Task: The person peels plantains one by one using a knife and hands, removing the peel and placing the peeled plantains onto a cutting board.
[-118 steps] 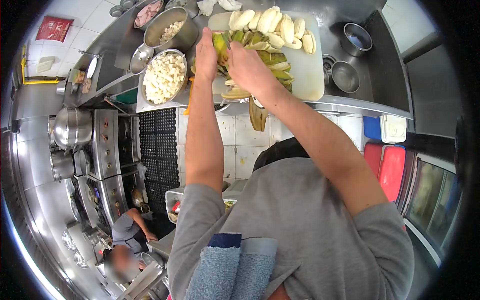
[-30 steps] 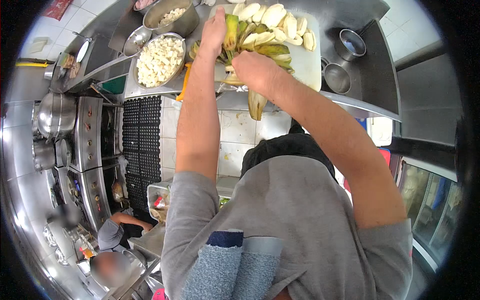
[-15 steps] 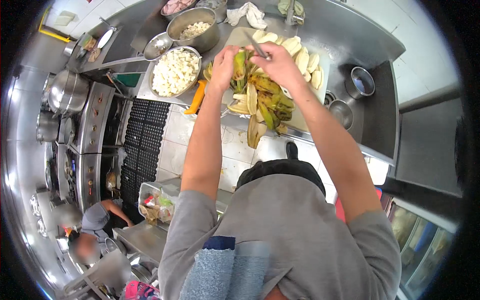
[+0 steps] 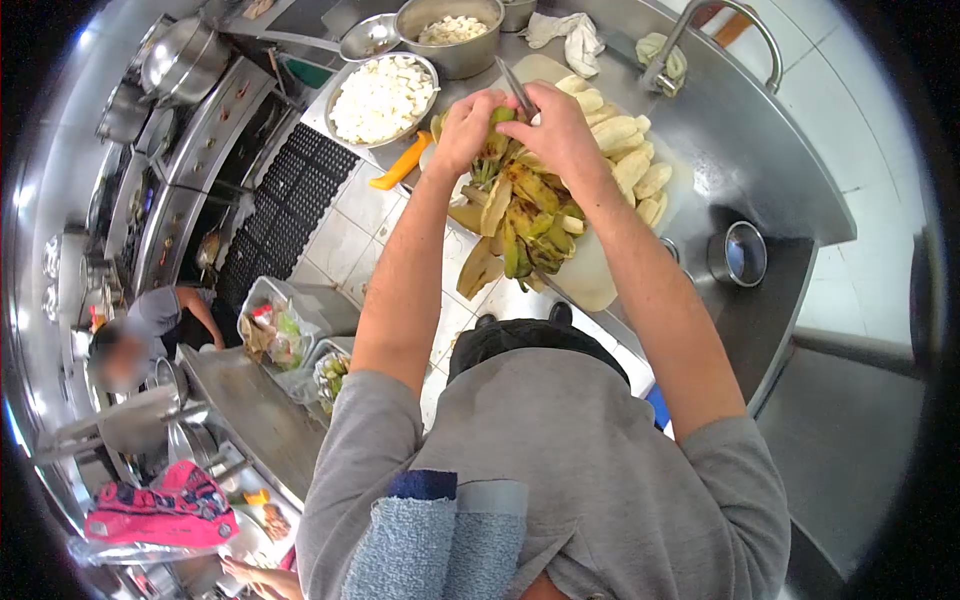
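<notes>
Over the white cutting board (image 4: 590,275), my left hand (image 4: 467,130) is closed around a green plantain (image 4: 497,130). My right hand (image 4: 560,128) grips a knife (image 4: 514,86), its blade pointing up and to the left, with the fingers close to the plantain. Beneath both hands lies a heap of green and yellow-brown peels (image 4: 535,215), some hanging over the board's near edge. Peeled plantains (image 4: 628,150) lie along the right side of the board. An orange handle (image 4: 403,163) sticks out at the board's left.
Left of the board are a bowl of pale cubes (image 4: 382,100), a pot (image 4: 450,35) and a ladle (image 4: 368,38). A faucet (image 4: 660,70) and metal cup (image 4: 738,254) are at the right. Bins (image 4: 290,320) stand lower left; another person (image 4: 165,315) is beyond.
The view has turned, showing more of the faucet and bins. The knife, hidden at first, now shows in my right hand, which has moved up from the peels to beside my left hand.
</notes>
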### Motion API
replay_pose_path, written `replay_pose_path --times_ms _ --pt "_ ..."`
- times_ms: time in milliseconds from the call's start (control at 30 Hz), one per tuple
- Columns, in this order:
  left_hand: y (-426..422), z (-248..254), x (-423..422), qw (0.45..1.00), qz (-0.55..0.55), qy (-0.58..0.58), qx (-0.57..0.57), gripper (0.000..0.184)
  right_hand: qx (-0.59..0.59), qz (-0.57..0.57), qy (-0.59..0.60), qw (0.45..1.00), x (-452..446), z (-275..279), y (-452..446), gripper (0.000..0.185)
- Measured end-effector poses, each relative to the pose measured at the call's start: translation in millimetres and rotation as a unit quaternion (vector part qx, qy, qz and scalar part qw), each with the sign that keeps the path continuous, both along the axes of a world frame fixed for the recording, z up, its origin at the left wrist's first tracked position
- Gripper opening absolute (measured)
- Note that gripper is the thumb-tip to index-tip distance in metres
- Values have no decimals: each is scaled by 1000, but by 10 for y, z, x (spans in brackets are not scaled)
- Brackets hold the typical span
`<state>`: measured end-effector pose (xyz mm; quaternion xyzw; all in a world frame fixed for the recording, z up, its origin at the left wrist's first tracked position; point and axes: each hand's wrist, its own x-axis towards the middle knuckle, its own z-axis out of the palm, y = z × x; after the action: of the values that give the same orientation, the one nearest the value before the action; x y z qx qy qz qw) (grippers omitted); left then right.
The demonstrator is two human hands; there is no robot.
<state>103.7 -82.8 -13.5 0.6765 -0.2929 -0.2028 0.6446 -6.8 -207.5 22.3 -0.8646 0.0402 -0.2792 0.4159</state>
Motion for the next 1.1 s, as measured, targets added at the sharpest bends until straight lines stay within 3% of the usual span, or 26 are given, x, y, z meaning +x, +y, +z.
replay_pose_path --times_ms 333,633,833,967,1100 --pt "-15 -84 48 999 -8 -48 -2 41 15 101 -13 995 102 -151 -226 28" --pt "-26 -168 93 1000 0 -20 -13 37 40 8 -38 998 115 -205 -18 23" --pt "-3 -152 69 999 22 -12 -43 25 111 -81 23 990 110 -100 214 23" --pt "28 -37 -36 996 11 -16 -91 11 119 -45 45 991 71 -146 169 28" --pt "102 -40 -56 997 17 -36 -64 8 130 -21 70 989 71 -174 136 27"
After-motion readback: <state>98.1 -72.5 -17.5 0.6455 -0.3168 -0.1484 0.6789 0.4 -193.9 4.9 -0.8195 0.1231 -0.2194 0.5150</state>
